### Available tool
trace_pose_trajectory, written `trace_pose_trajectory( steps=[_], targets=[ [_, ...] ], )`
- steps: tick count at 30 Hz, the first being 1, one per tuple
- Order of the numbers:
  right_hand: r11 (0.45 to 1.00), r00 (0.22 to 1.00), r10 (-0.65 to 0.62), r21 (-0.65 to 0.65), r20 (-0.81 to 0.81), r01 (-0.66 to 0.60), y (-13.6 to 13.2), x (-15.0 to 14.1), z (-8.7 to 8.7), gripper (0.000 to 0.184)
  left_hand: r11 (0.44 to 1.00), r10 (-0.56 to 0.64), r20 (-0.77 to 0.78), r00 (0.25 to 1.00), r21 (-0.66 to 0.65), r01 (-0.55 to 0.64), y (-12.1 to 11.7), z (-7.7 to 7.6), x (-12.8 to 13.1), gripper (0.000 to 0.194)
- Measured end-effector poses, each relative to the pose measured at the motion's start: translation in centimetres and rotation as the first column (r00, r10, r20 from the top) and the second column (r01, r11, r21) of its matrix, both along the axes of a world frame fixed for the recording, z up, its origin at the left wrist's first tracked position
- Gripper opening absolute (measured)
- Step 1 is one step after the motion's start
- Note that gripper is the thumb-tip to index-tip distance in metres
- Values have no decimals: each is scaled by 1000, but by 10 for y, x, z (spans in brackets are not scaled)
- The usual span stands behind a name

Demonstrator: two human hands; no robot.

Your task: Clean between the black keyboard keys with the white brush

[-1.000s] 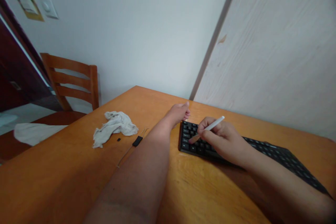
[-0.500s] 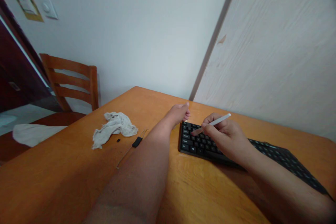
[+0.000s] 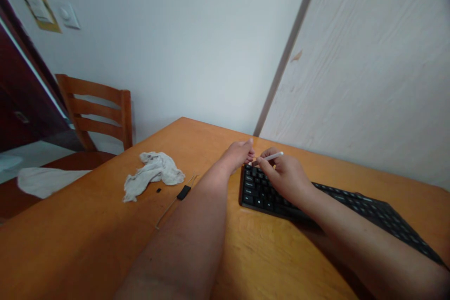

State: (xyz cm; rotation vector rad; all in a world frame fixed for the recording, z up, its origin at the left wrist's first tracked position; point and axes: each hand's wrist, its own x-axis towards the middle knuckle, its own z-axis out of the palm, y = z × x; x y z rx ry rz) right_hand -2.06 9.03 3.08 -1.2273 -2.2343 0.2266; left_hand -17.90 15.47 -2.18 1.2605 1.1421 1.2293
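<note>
A black keyboard [image 3: 267, 201] lies on the wooden table, its left end between my two hands. My right hand [image 3: 286, 173] is closed in a pinch around a slim white-handled stick [image 3: 274, 156], which looks like a small brush. Its tip points left over the keyboard's back-left corner, close to my left fingers. Beside that corner, my left hand [image 3: 241, 152] has its fingers curled and its thumb up. Whether anything is between them is hidden. The right forearm passes over the keyboard's middle.
Left of my left forearm lie a crumpled whitish cloth [image 3: 154, 171], a tiny black piece [image 3: 159, 191] and a black block [image 3: 183, 192] with thin sticks by it. A wooden chair [image 3: 96, 112] stands at the table's left. The wall [image 3: 197, 47] rises behind the table.
My right hand has moved left and back with the white-handled stick, from the keys to the keyboard's back-left corner. The left hand has stayed nearly in place.
</note>
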Motion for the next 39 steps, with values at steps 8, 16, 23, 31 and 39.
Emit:
trace_pose_trajectory(
  steps=[8, 16, 23, 31, 39],
  targets=[
    [990, 992, 119, -74, -29, -121, -7, -2, 4, 32, 1000, -4, 6, 1000, -31, 4, 4, -1, 1, 49],
    [997, 990, 46, -58, -131, -54, 1, 2, 4, 32, 1000, -19, 2, 1000, -25, 19, 1, 1, 0, 50],
    [982, 975, 135, -111, -177, -156, 0, -3, 4, 35, 999, -5, 44, 999, -47, 7, 2, 1, 1, 49],
    [975, 979, 194, -93, -69, -200, 5, -7, 7, 22, 1000, 16, 28, 999, -24, -15, 0, 4, -1, 51],
    [891, 925, 339, -258, -170, -374, -3, -9, 16, 19, 997, 45, 106, 993, -66, -38, 2, 3, 1, 50]
  ],
)
